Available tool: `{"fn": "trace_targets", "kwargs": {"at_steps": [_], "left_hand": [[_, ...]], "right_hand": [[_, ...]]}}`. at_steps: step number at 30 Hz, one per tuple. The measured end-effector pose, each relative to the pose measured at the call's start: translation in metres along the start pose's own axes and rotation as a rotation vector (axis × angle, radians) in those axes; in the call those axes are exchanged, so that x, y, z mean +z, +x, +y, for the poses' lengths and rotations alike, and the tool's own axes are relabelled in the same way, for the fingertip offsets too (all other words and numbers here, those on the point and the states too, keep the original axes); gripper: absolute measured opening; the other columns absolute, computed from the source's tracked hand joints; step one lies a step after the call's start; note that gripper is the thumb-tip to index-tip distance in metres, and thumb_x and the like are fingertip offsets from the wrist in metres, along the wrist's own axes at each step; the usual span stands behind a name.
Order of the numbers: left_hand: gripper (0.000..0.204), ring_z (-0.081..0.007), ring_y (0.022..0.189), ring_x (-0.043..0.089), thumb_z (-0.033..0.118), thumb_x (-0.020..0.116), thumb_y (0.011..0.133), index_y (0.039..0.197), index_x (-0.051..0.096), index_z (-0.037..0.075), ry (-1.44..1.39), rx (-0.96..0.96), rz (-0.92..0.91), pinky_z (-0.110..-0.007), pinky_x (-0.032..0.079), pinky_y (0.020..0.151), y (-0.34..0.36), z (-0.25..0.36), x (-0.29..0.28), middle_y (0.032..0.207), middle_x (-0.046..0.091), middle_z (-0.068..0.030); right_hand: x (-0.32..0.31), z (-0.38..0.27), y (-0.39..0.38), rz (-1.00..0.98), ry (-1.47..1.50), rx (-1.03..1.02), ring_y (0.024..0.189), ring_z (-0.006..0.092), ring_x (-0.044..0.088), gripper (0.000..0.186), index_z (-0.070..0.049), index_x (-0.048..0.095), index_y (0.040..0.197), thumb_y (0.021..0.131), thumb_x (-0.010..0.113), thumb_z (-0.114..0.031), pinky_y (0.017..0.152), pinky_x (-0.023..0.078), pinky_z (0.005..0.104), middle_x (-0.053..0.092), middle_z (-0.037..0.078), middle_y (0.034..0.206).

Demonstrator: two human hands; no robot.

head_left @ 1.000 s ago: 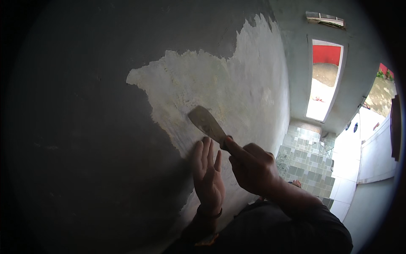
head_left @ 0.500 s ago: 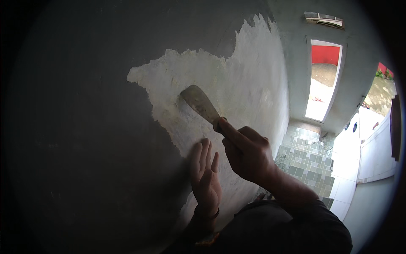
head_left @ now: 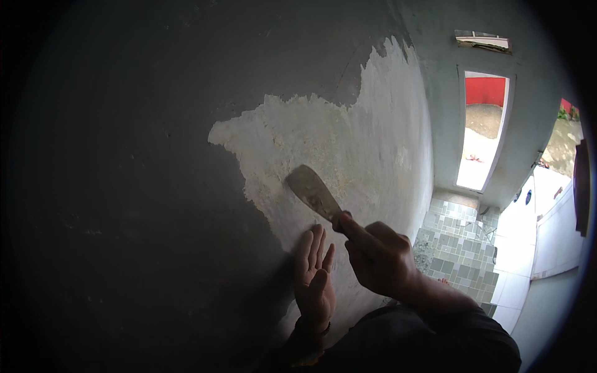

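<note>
My right hand (head_left: 382, 255) is closed around the handle of a putty knife (head_left: 314, 191), its index finger stretched along it. The wide metal blade points up and to the left, its end at the bare, pale patch (head_left: 367, 149) of the wall. Whether the blade's edge presses on the surface is hard to tell. Below the blade, my left hand (head_left: 316, 280) is raised with fingers extended, its edge against or very close to the wall near the patch's lower left border. It holds nothing. Dark grey paint (head_left: 143, 205) with a jagged edge surrounds the patch.
At the right, a narrow window opening (head_left: 484, 130) with a small vent (head_left: 483, 41) above it lets in light. Grey and white patterned tiles (head_left: 460, 248) cover the floor below. An open doorway and a white door (head_left: 556, 230) stand at the far right.
The putty knife and my right hand sit lower against the patch, the blade having slid down a little. The whole view has shifted, so the wall and window appear lower and farther right.
</note>
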State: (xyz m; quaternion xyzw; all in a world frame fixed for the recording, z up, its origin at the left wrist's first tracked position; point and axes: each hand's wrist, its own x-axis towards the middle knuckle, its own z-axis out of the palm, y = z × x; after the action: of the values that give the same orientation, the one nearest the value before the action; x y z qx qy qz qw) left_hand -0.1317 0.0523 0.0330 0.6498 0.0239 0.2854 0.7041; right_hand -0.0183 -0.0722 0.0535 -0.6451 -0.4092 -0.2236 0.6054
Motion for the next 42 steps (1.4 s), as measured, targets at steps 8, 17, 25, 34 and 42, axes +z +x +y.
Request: {"fn": "trace_targets", "kwargs": {"at_steps": [8,17,25,34,42], "left_hand": [[0.081,-0.0413,0.155,0.018,0.030,0.060,0.097,0.158,0.020,-0.004,0.039,-0.007,0.037,-0.059,0.017,0.123,-0.001,0.002,0.008,0.164,0.025,-0.0267],[0.081,-0.0413,0.154,0.021,0.029,0.061,0.096,0.158,0.020,-0.004,0.059,-0.007,0.123,-0.059,0.018,0.122,-0.003,0.006,0.020,0.162,0.027,-0.0261],[0.082,-0.0407,0.150,0.029,0.029,0.064,0.096,0.157,0.020,-0.003,0.153,0.064,0.249,-0.058,0.024,0.121,-0.006,0.007,0.032,0.159,0.032,-0.0253],[0.079,-0.0386,0.144,0.038,0.038,0.062,0.099,0.153,0.025,-0.008,0.789,0.575,0.427,-0.053,0.029,0.121,-0.016,0.012,0.026,0.151,0.041,-0.0282],[0.064,-0.0407,0.147,0.034,0.036,0.053,0.104,0.147,0.035,-0.008,1.291,0.730,0.628,-0.054,0.025,0.122,-0.018,0.031,0.012,0.151,0.041,-0.0266]], "right_hand": [[-0.003,0.010,0.021,-0.009,-0.038,0.008,0.066,0.0214,0.068,0.052,0.001,0.064,0.132,0.081,0.071,0.005,0.059,0.058,0.0349,0.073,0.013,0.086],[-0.020,0.013,0.053,0.005,0.018,-0.042,0.067,0.0194,0.068,0.051,0.003,0.062,0.133,0.083,0.068,0.006,0.061,0.059,0.0322,0.075,0.013,0.090],[-0.023,0.028,0.076,-0.027,-0.003,-0.029,0.068,0.0193,0.068,0.053,0.002,0.060,0.136,0.084,0.071,0.004,0.058,0.058,0.0329,0.076,0.014,0.098],[-0.032,0.039,0.099,-0.036,-0.001,-0.105,0.066,0.0194,0.068,0.052,0.002,0.061,0.135,0.084,0.068,0.005,0.059,0.059,0.0318,0.075,0.012,0.093],[-0.043,0.048,0.083,-0.136,0.070,-0.063,0.063,0.0198,0.067,0.052,0.000,0.062,0.134,0.082,0.070,0.004,0.056,0.058,0.0327,0.070,0.012,0.080]]}}
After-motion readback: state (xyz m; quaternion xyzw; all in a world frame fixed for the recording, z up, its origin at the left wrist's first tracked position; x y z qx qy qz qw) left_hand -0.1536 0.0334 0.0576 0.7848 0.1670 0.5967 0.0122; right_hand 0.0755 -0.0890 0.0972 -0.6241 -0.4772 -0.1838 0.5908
